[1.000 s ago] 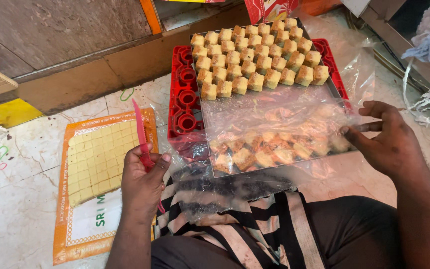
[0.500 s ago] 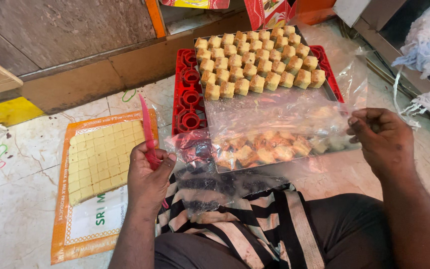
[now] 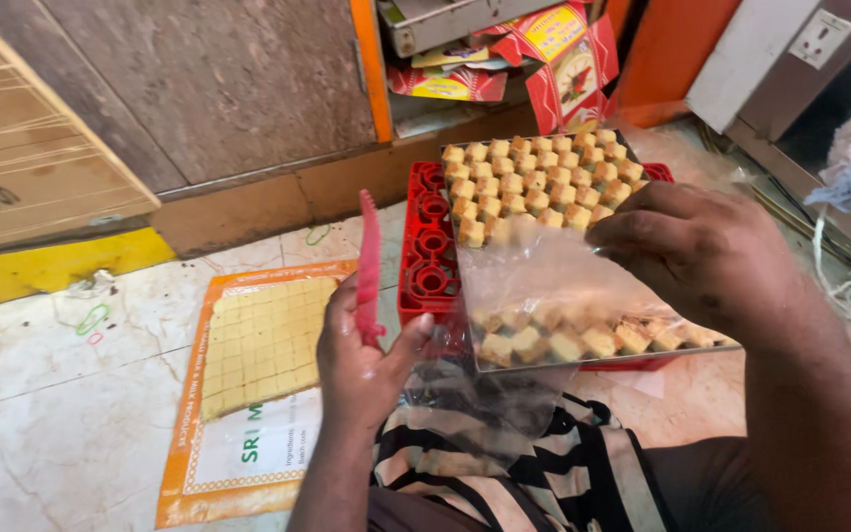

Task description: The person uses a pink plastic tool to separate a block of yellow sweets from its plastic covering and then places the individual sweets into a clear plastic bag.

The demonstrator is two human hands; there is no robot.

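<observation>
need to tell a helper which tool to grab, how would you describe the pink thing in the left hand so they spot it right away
Start at the red plastic crate on the marble floor, which carries the tray of tan sweet cubes. Just left of it the left hand holds a pink plastic knife upright. It is the only thin, flat pink blade there, beside the scored yellow slab.
</observation>
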